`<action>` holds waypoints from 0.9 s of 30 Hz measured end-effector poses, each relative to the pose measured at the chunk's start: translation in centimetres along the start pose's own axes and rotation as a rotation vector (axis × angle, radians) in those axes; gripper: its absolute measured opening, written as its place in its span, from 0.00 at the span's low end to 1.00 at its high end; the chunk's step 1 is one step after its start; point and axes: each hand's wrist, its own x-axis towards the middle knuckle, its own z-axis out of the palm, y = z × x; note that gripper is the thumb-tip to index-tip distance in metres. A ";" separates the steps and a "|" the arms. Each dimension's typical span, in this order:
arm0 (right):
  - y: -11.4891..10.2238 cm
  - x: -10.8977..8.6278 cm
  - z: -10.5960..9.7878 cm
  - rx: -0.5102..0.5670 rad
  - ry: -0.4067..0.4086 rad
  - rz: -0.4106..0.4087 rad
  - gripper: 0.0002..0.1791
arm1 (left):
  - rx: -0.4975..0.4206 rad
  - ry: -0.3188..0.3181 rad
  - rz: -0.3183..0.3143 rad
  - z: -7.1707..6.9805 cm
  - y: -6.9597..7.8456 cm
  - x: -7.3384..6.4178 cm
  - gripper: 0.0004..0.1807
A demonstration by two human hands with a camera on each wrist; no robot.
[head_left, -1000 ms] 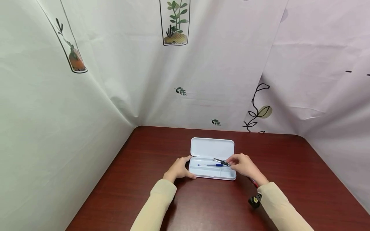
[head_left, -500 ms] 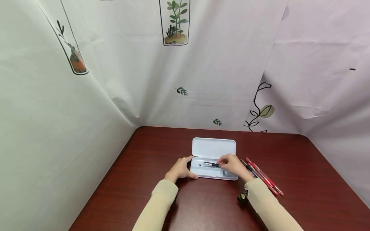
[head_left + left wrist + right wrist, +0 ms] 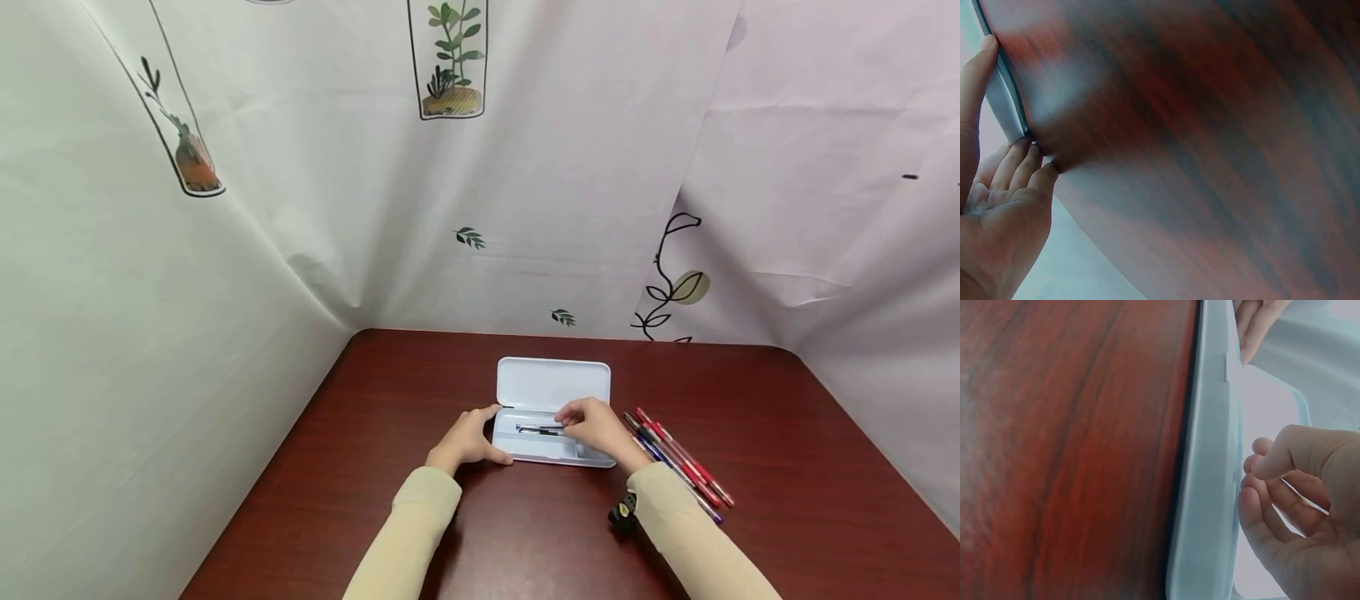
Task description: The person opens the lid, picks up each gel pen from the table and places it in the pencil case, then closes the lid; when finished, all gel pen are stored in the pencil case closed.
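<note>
Right grip [image 3: 595, 425], loosely curled (nothing visibly held), is just beside the pens [image 3: 536, 430] in the case [image 3: 525, 449], whose end left grip [image 3: 467, 438] widely grasps.

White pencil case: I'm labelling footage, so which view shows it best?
The head view: it shows the open case, lid included, though the right hand hides part. The left wrist view shows only one end, held by the left hand; the right wrist view, one long wall close up and part of the lid.
</note>
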 end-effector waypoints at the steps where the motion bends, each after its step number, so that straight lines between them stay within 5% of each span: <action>1: 0.0 0.0 -0.1 -0.001 0.007 0.005 0.08 | -0.001 0.000 -0.001 0.0 0.0 0.0 0.51; 27: 1.6 -1.6 -2.9 0.006 0.077 0.108 0.12 | 0.013 -0.001 0.004 -0.3 0.4 -0.2 0.52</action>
